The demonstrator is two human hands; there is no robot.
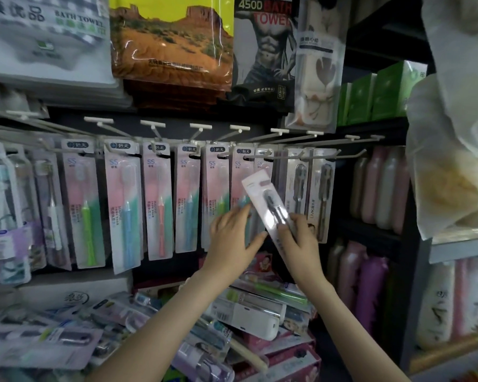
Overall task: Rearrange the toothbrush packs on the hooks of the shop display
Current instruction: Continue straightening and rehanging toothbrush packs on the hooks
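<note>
My right hand (295, 238) grips the lower part of a white pack with dark toothbrushes (262, 197), tilted with its top leaning left, off the hooks. My left hand (233, 235) has straight fingers touching the pack's left edge and the pink-and-green packs (218, 197) behind it. Those pink-and-green packs hang in a row on white hooks (243, 155). Two more dark-toothbrush packs (312, 188) hang just right of the held one. A bare hook (351, 155) sticks out at the right end of the row.
Bath towel packs (174, 42) hang above the hooks. Loose toothbrush packs and boxes (249, 307) lie heaped on the shelf below my arms. Pink and white bottles (378, 188) fill the shelves to the right, and a plastic bag (453, 133) hangs at the far right.
</note>
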